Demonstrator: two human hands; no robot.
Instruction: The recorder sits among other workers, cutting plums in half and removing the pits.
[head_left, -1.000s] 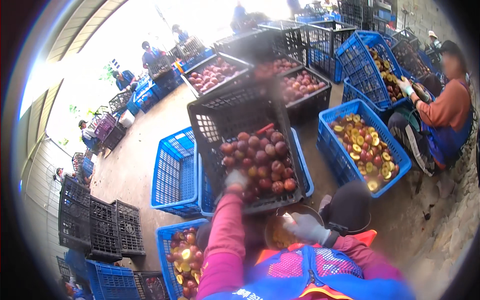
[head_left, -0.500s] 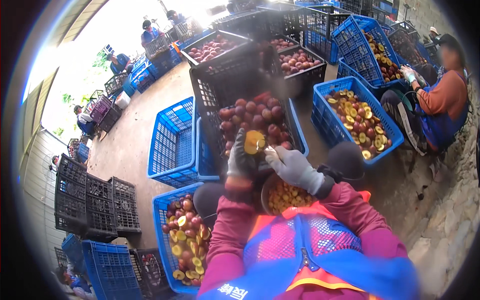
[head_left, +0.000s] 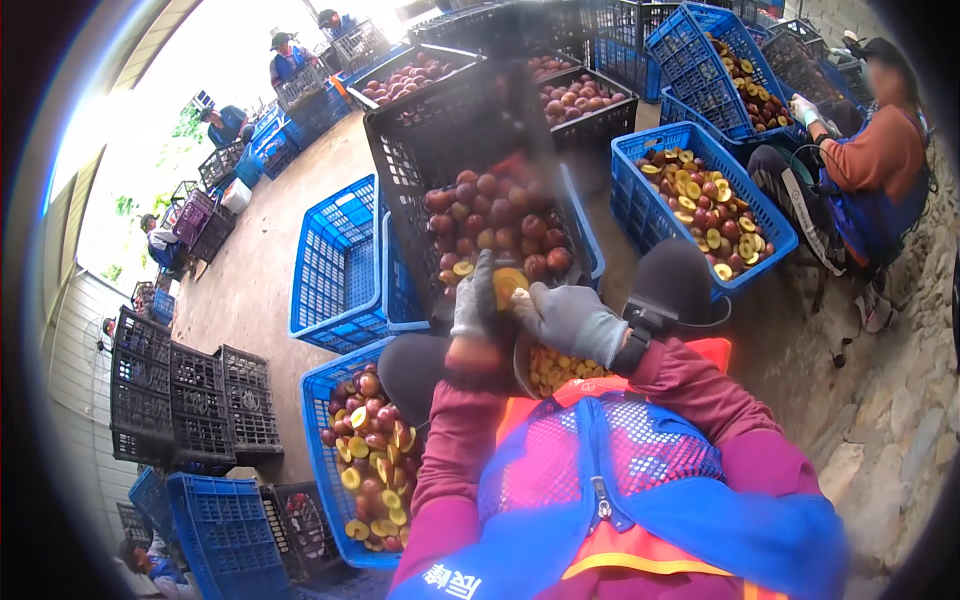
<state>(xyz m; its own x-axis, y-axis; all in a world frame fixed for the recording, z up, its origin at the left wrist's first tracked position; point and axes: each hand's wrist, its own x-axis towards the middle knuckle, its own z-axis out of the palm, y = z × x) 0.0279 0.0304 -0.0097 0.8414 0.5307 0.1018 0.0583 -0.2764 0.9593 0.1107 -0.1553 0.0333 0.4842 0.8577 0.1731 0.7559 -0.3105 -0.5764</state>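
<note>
My left hand, in a grey glove with dark fingers, holds a halved plum with its yellow cut face up. My right hand, also gloved in grey, is closed against the fruit around a small tool whose pale end barely shows; its kind is mostly hidden. Below the hands, a round bowl of small yellow-brown pieces, apparently plum stones, is partly covered by my right forearm. Beyond them a tilted black crate holds whole red plums, with a cut half lying at its near edge.
A blue crate of halved plums stands at my left, another blue crate at right. Two blue crates sit left of the black one. A seated co-worker works at far right. Stacked black crates stand at left.
The view has shifted slightly. Both hands stay together at the plum half, which now looks more tilted, and the metal glint of the tool no longer shows.
</note>
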